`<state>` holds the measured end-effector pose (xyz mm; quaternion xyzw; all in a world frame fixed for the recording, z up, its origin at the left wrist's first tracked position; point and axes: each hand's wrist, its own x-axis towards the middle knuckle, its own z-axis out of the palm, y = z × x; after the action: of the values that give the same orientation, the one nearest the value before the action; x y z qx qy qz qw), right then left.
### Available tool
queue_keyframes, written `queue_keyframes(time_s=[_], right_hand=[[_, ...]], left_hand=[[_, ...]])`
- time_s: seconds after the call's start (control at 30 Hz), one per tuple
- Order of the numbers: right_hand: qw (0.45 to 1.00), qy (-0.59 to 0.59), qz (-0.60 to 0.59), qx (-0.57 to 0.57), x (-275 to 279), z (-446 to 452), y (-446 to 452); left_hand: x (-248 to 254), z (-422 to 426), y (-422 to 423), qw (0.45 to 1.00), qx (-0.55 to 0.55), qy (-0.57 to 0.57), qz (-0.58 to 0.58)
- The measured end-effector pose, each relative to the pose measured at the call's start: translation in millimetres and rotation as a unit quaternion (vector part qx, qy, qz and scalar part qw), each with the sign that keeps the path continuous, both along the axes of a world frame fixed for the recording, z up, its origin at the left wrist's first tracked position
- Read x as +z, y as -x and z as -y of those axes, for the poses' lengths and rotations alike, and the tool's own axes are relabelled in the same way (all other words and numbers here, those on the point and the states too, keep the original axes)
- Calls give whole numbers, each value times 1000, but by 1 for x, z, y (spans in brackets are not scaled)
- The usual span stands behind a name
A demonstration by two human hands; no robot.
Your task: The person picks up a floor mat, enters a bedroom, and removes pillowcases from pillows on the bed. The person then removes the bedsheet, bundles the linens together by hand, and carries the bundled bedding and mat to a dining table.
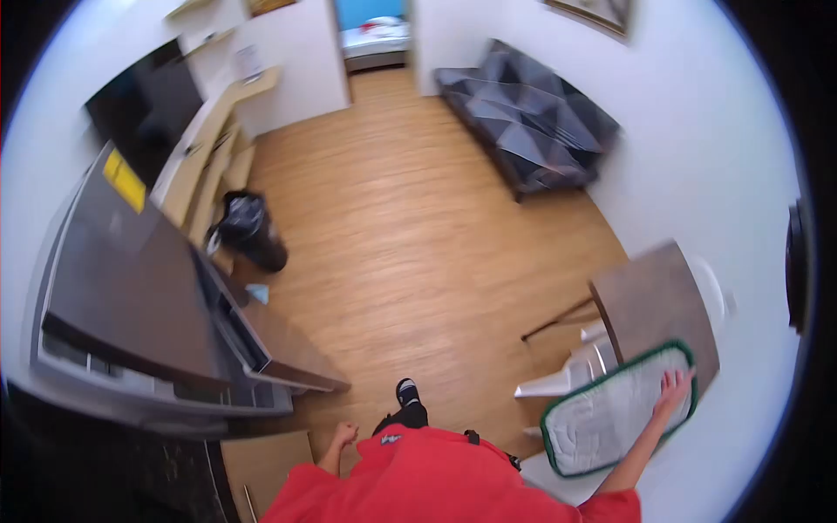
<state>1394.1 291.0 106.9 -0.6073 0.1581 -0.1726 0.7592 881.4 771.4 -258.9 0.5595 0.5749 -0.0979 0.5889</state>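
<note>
My right hand (pixel 671 394) is over a whitish quilted mat (pixel 602 414) with a green border, at the lower right. Its fingers look spread and seem to touch the mat near its far end. The mat lies tilted, its upper end over the corner of a brown table (pixel 649 292) and its lower end by a white surface. At the lower middle, beside my red shirt, my left hand (pixel 346 434) hangs with the fingers curled in. Nothing shows in it, and the mat is well away from it.
White chairs (pixel 567 379) stand by the table. To the left is a dark fridge (pixel 139 270) with a door ajar. Beyond it are a bin with a black bag (pixel 248 227) and a wooden shelf unit (pixel 205 166). A patterned sofa (pixel 532 122) lines the right wall.
</note>
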Motion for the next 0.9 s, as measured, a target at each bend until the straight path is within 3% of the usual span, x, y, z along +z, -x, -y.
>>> queue_keyframes(time_s=[0.1, 0.23, 0.27, 0.33, 0.43, 0.53, 0.63, 0.7, 0.77, 0.83, 0.87, 0.9], right_hand=[[994, 102, 29, 18, -50, -39, -41], [957, 171, -75, 222, -123, -164, -66], [931, 231, -70, 272, -146, -197, -64], [868, 308, -51, 386, -172, -255, -50], [765, 331, -73, 548, -174, -342, -34], [697, 355, -77, 618, -185, -403, -48], [651, 402, -75, 640, -194, -461, -77], [625, 414, -46, 660, -198, -506, -100], [614, 407, -29, 676, -208, -550, -125], [614, 385, -27, 689, -217, -597, -153], [605, 392, -13, 693, -214, -619, -166], [596, 400, -1, 697, -209, -643, -177]], left_hand=[[-12, -28, -12, 998, -10, -63, -24], [-7, -86, -50, 965, 24, -261, 6], [13, -107, -60, 956, 22, -293, 12], [23, -142, -66, 963, 158, -217, 14], [-26, -170, -52, 921, 282, -269, -1], [1, -154, -48, 893, 273, -356, 29], [15, -155, -31, 898, 355, -259, 9], [36, -160, -21, 849, 509, -137, 34], [35, -174, -1, 798, 592, -112, 15], [37, -190, 8, 759, 632, -158, 2], [48, -200, 0, 751, 638, -172, 3], [96, -214, -17, 743, 643, -186, 3]])
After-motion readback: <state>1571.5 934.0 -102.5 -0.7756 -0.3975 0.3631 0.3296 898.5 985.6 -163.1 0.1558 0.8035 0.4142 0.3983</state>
